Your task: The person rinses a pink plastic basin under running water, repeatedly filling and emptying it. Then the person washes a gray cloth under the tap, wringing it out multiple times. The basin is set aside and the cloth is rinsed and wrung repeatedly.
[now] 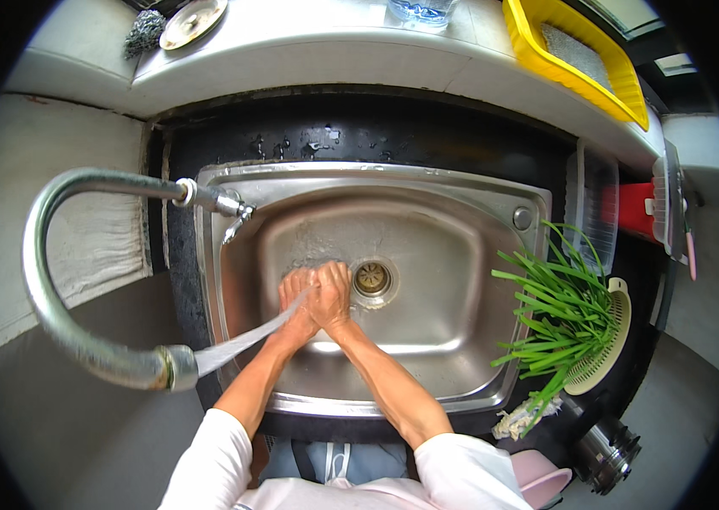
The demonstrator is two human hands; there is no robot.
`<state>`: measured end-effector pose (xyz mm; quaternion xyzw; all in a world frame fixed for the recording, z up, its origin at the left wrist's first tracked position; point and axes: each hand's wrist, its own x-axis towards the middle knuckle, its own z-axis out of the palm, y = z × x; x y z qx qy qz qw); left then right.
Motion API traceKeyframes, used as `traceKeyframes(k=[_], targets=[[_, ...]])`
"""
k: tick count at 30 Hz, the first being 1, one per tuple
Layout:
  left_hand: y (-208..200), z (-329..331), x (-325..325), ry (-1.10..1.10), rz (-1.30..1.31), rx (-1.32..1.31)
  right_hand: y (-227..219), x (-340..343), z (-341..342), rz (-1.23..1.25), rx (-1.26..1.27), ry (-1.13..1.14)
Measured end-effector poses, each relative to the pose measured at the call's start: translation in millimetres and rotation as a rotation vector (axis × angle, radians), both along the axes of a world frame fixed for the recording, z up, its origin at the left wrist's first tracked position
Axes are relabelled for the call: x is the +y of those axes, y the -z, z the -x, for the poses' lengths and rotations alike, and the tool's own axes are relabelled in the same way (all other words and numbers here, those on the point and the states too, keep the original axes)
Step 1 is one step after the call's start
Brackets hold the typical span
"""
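Over the left part of the steel sink, my left hand and my right hand are pressed side by side, touching. Their fingers are curled closed and point away from me. What they hold, if anything, is hidden beneath them. A stream of water runs from the mouth of the curved metal faucet onto my hands. Just right of them lies the round drain. Water ripples on the sink floor beyond my fingers.
Right of the sink, green leafy stalks spill from a pale colander, partly over the rim. A clear plastic container stands behind. The back ledge holds a yellow basket, a metal lid and a scouring pad.
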<state>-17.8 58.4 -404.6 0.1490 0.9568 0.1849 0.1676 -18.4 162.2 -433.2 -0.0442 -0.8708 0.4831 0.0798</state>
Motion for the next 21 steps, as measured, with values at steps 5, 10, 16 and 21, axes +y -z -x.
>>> traceKeyframes(k=[5, 10, 16, 21], targets=[[5.7, 52.7, 9.2, -0.114, -0.032, -0.179, 22.6, 16.2, 70.0, 0.191, -0.094, -0.021], [-13.2, 49.4, 0.6, -0.154, -0.394, -0.031, -14.4, 35.6, 65.6, -0.067, -0.088, 0.104], [16.4, 4.4, -2.8, -0.106, -0.370, 0.277, -16.1, 2.0, -3.5, 0.050, 0.112, -0.014], [13.0, 36.7, 4.7, -0.044, -0.060, -0.046, 20.1, 7.9, 48.0, 0.135, -0.192, -0.022]])
